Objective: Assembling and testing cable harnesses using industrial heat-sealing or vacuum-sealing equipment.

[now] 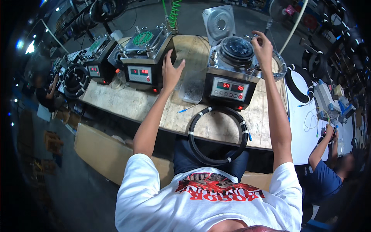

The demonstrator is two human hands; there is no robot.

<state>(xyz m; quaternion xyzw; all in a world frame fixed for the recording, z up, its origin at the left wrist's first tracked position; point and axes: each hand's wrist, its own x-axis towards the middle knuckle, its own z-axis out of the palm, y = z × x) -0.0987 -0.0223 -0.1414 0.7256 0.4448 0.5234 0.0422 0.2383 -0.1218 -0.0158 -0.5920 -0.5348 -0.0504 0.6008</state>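
My left hand point(172, 73) is raised beside the middle machine point(145, 58), its fingers spread and nothing in them. At the right-hand machine point(234, 79), a metal box with lit red digits, my right hand point(263, 50) hovers by a round dark disc point(236, 49) on top. Its thumb and forefinger curve toward each other with a gap, close to small metal parts on the machine's top. Behind the disc stands a square metal plate point(219, 25) with a round centre. A coil of black cable point(192, 131), bound with white bands, hangs over the table's front edge by my lap.
A clear plastic tray point(192, 89) sits between the two machines on the wooden table point(174, 118). Farther left is another similar machine point(96, 58). One co-worker point(324, 174) handles thin cable at a white table on the right; another person point(48, 92) is at far left.
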